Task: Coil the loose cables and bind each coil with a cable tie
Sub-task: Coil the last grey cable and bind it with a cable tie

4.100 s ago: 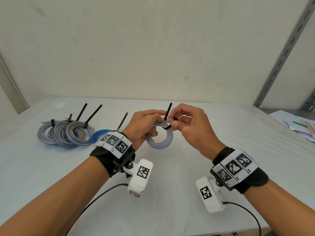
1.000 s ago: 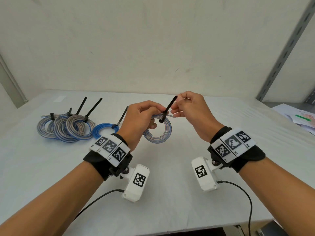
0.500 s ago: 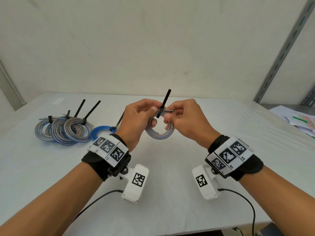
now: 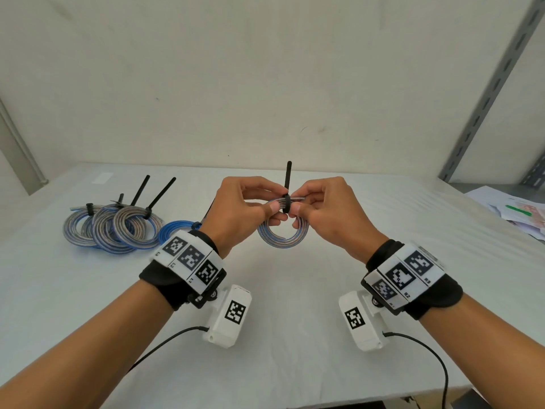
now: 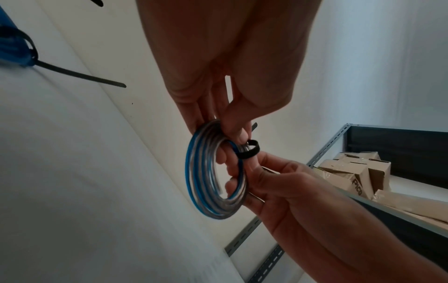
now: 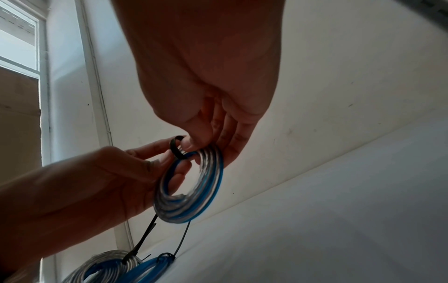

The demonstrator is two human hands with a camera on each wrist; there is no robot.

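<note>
**Tie looped round the held coil**

The silver-and-blue cable coil (image 4: 282, 233) hung mid-frame above the table (image 4: 295, 290), a black cable tie (image 4: 286, 199) looped round its top. The left hand (image 4: 239, 211) and right hand (image 4: 327, 214) pinched the coil either side. Bound coils (image 4: 118, 228) lay at left.

Bare forearms, no sleeves, with a black wrist wrap (image 4: 165, 286) on the left and another (image 4: 433, 296) on the right. White bands (image 4: 188, 259) printed with square black-and-white markers across each wrap. White camera blocks (image 4: 228, 315) slung beneath, each with one marker and a thin black cord (image 4: 165, 343) trailing back.
</note>
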